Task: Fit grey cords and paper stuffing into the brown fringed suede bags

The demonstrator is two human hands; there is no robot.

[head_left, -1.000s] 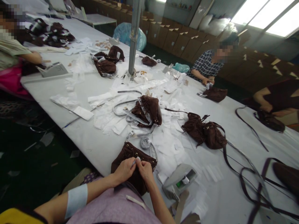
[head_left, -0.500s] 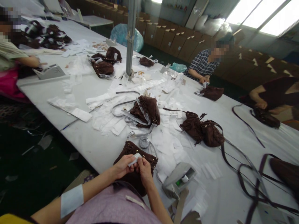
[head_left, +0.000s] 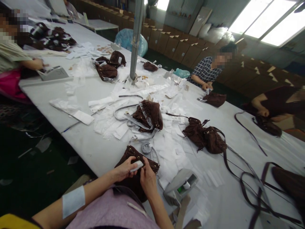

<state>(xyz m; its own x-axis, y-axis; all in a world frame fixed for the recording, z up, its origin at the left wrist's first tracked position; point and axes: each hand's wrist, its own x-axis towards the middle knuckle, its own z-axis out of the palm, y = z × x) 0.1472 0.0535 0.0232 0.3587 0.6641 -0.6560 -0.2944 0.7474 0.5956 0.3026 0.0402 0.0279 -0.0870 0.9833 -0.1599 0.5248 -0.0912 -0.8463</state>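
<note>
A dark brown handbag (head_left: 130, 152) with metal eyelets along its top lies at the table edge against my lap. My left hand (head_left: 125, 168) is closed on a small white paper-wrapped piece (head_left: 136, 166), held over the bag's upper side. Just right of it, my right hand (head_left: 148, 175) has its fingers bent over the bag near the eyelets; what its fingertips grip is too small to make out. A strap wrapped in grey film (head_left: 146, 148) lies coiled behind the bag. A pale sheet (head_left: 73, 201) is stuck on my left forearm.
A grey tape dispenser (head_left: 181, 186) stands right of my hands. White paper scraps (head_left: 166, 149) cover the table's middle. Fringed brown bags (head_left: 152, 114) lie ahead, long straps (head_left: 245, 187) at right. A metal post (head_left: 136, 41) rises beyond. Co-workers sit around the table.
My right hand's fingers have moved off the end of the white piece and up towards the bag's eyelets. My left hand still holds the piece. The view has shifted slightly.
</note>
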